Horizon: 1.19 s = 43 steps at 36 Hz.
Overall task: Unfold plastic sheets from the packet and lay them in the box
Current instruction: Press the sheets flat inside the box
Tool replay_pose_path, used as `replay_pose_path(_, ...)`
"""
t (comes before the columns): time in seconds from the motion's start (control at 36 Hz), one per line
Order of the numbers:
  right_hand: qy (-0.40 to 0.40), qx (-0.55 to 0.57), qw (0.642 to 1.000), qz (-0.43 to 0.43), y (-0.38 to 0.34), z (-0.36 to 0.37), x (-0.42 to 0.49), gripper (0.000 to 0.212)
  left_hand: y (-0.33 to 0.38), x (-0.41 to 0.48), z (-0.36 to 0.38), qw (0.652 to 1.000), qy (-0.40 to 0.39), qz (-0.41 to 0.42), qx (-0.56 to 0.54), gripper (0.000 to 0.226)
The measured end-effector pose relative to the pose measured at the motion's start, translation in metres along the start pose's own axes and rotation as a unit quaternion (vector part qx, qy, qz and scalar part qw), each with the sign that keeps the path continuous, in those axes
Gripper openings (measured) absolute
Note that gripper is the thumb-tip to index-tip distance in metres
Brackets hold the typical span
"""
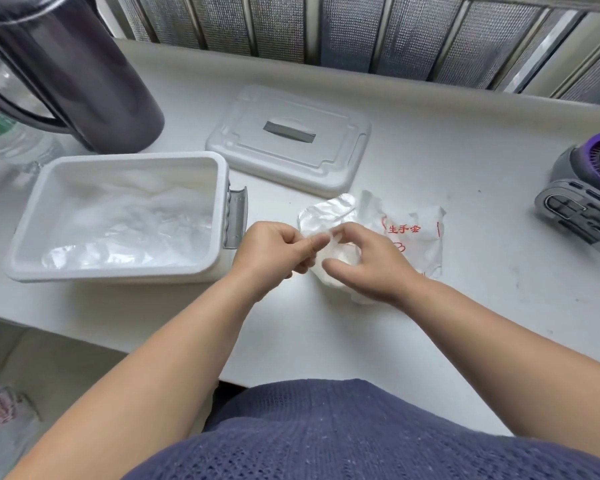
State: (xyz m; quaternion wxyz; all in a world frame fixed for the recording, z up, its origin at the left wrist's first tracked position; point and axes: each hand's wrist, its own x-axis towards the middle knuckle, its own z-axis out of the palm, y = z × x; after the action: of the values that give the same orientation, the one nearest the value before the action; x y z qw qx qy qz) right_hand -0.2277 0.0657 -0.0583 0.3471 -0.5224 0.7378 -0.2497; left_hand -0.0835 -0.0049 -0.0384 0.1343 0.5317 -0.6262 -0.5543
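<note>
A white table (430,150) fills the view, with a dark jug (84,71) at its far left corner. Before the jug stands the open white box (118,157), and a loose heap of clear sheets (125,230) already covers its floor, so a good part of the job looks done. The box's lid (288,140) lies flat just behind and to the right of it. Nearer the person, right of the box, sits the crumpled packet (416,233) with red print, torn open and slack. It looks mostly emptied, though how many sheets remain inside is hidden by its folds and by the right hand.

The sheet in hand (326,216) is a small, part-folded wad of clear film held just above the table between box and packet. It is not yet spread out and not yet in the box. The left hand (274,251) has its fingers curled and pinches an edge of that film between thumb and forefinger. The right hand (371,261) lies over the wad with its forefinger bent to the film beside the left thumb and its other fingers loosely spread. Whether it truly grips cannot be told, since the film is clear and the palm covers it.
</note>
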Motion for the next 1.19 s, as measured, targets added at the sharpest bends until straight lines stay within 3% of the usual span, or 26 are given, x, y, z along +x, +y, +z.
replay_pose_path(0.11, 0.021, -0.046, 0.998, -0.044, -0.007, 0.004, 0.004, 0.018, 0.004, 0.002, -0.008, 0.999, 0.018, 0.006, -0.027, 0.042)
replay_pose_path(0.25, 0.004, -0.197, 0.98, 0.01, -0.001, 0.008, 0.014, 0.019, 0.014, -0.002, -0.022, 0.994, 0.07, 0.049, -0.073, 0.046)
replay_pose_path(0.33, -0.007, -0.228, 0.973, 0.046, -0.006, 0.006, 0.016, 0.022, 0.021, -0.003, -0.032, 0.988, 0.096, 0.083, -0.09, 0.045)
replay_pose_path(0.39, -0.008, -0.173, 0.984, 0.04, -0.017, 0.005, 0.015, 0.031, 0.023, -0.002, -0.039, 0.987, 0.095, 0.09, -0.091, 0.041)
replay_pose_path(0.44, 0.016, -0.031, 0.999, 0.009, -0.034, 0.005, 0.013, 0.045, 0.023, 0.0, -0.046, 0.992, 0.065, 0.084, -0.072, 0.034)
replay_pose_path(0.5, 0.014, 0.073, 0.997, -0.025, -0.046, 0.006, 0.014, 0.037, 0.021, 0.002, -0.049, 0.995, 0.036, 0.076, -0.047, 0.026)
replay_pose_path(0.69, 0.014, 0.042, 0.996, -0.076, -0.057, 0.02, 0.019, 0.019, 0.018, 0.005, -0.061, 0.995, 0.054, 0.079, -0.007, 0.041)
replay_pose_path(0.83, 0.021, -0.003, 1.0, -0.016, -0.048, 0.014, 0.022, 0.022, 0.018, 0.009, -0.071, 0.989, 0.101, 0.089, -0.059, 0.047)
replay_pose_path(0.97, -0.015, -0.213, 0.968, 0.129, -0.038, 0.012, 0.023, 0.017, 0.025, 0.012, -0.089, 0.973, 0.15, 0.13, -0.115, 0.045)
replay_pose_path(1.03, -0.014, -0.237, 0.959, 0.153, -0.042, 0.012, 0.022, 0.026, 0.028, 0.013, -0.099, 0.961, 0.179, 0.144, -0.154, 0.041)
replay_pose_path(1.08, 0.04, -0.189, 0.974, 0.114, -0.056, 0.015, 0.023, 0.042, 0.031, 0.013, -0.112, 0.944, 0.182, 0.142, -0.235, 0.035)
replay_pose_path(1.14, 0.133, -0.087, 0.987, 0.004, -0.08, 0.021, 0.022, 0.03, 0.031, 0.012, -0.127, 0.929, 0.158, 0.132, -0.306, 0.031)
replay_pose_path(1.19, 0.198, -0.002, 0.975, -0.101, -0.108, 0.029, 0.02, 0.021, 0.027, 0.01, -0.139, 0.925, 0.143, 0.123, -0.33, 0.031)
